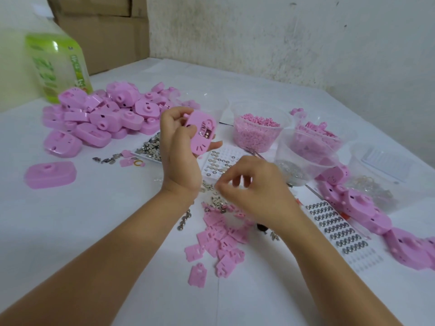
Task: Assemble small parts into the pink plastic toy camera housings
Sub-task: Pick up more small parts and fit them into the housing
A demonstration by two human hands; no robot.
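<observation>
Holding one pink camera housing (201, 132) raised with its open back toward the face, the left hand (180, 147) is gripping it steadily. The right hand (249, 187) is pinching at small metal contacts (215, 198) on the table (94, 227); whether it has one, I cannot tell. Pink cover plates (219, 241) and tubs (256, 132) are crowding the reach.

We look from our head, forward and down, close over the table (117, 231) toward the wall (306, 38).
</observation>
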